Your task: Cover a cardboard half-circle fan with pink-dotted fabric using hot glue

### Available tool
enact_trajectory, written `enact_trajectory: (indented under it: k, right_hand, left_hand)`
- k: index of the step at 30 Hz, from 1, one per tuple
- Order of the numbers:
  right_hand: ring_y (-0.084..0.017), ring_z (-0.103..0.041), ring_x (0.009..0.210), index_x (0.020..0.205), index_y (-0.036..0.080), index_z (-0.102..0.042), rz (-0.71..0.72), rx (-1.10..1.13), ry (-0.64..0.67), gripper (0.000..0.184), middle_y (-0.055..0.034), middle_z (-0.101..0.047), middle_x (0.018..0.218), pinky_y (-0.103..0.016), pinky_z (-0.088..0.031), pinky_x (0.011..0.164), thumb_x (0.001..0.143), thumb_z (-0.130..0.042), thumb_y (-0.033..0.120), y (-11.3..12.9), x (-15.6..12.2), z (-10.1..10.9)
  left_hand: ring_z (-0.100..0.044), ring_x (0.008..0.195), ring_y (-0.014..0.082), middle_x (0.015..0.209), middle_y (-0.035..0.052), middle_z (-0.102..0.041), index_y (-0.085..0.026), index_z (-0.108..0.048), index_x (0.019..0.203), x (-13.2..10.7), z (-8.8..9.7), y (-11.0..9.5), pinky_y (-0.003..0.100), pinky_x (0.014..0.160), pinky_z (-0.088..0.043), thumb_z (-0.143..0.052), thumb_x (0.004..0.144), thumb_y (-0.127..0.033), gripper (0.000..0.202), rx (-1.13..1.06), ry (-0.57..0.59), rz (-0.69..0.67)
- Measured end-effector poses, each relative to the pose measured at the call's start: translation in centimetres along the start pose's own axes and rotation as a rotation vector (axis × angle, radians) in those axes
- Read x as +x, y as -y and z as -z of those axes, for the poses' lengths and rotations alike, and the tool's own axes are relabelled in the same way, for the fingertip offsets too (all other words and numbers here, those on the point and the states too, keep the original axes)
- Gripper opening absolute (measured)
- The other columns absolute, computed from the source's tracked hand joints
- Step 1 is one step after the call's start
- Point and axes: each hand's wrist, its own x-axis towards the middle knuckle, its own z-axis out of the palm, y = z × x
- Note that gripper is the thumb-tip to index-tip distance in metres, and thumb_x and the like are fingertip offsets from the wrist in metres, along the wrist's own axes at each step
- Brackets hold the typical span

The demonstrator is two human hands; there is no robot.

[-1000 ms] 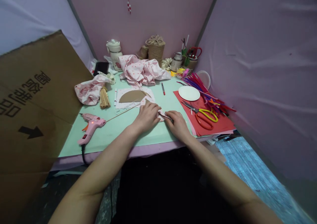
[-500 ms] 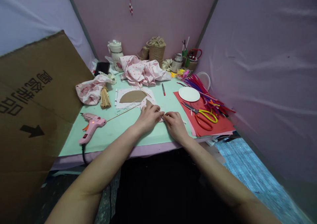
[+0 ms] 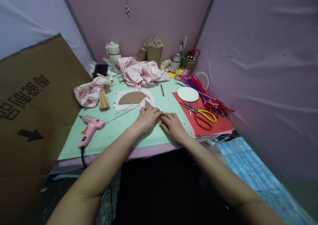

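Note:
My left hand [image 3: 148, 119] lies over a cardboard piece [image 3: 148, 104] and the pink-patterned cloth [image 3: 142, 103] around it, fingers pressed together on it. My right hand [image 3: 172, 125] meets it from the right, its bent fingers on the cloth's edge against the left fingertips. The two hands hide most of this piece. Just beyond, a brown cardboard half-disc [image 3: 131, 98] lies on a flat sheet of similar cloth [image 3: 119, 107]. A thin wooden stick [image 3: 121, 115] runs from that cloth toward a pink glue gun [image 3: 91, 129] at left.
Yellow-and-red-handled scissors [image 3: 198, 112] and a white disc [image 3: 188, 94] lie on red sheets [image 3: 221, 125] at right, beside pipe cleaners [image 3: 196, 87]. Crumpled cloth [image 3: 141, 72], twine [image 3: 154, 51] and a bottle [image 3: 113, 56] stand behind. A large cardboard panel [image 3: 44, 112] borders the left.
My right hand's fingers have shifted slightly left and closer to the left fingertips, covering more of the cloth. The view has moved slightly; the table's things stay in place.

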Motion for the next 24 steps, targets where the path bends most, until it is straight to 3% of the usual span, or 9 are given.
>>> enact_trajectory:
  k: [8,16,24]
  right_hand:
    - [-0.031,-0.05,0.116,0.125,0.02,-0.062,-0.002,-0.036,0.06,0.033,-0.0109,-0.06,0.136,-0.05,-0.046,0.098,0.094,-0.055,0.028,0.3,0.2,0.4]
    - [-0.029,-0.05,0.121,0.128,0.015,-0.06,0.061,-0.032,0.071,0.035,-0.0115,-0.06,0.138,-0.047,-0.045,0.102,0.095,-0.054,0.028,-0.1,-0.5,0.5]
    - [-0.028,-0.055,0.113,0.121,0.02,-0.066,0.144,0.034,-0.025,0.028,-0.0099,-0.067,0.127,-0.048,-0.046,0.096,0.094,-0.057,0.027,-0.7,-0.7,0.1]
  left_hand:
    - [-0.055,0.109,0.0238,0.116,0.0067,-0.066,-0.022,-0.06,0.115,-0.2,0.1,0.0,0.04,0.087,-0.031,-0.051,0.099,-0.027,0.019,-0.022,-0.01,0.0]
    - [-0.055,0.108,0.0259,0.116,0.009,-0.065,-0.019,-0.062,0.111,0.3,0.8,0.2,0.041,0.085,-0.03,-0.05,0.1,-0.032,0.021,0.169,0.088,-0.092]
    - [-0.053,0.116,0.0251,0.126,0.0072,-0.063,-0.024,-0.06,0.118,0.3,1.3,0.9,0.042,0.09,-0.029,-0.047,0.101,-0.037,0.026,0.14,0.137,-0.1]
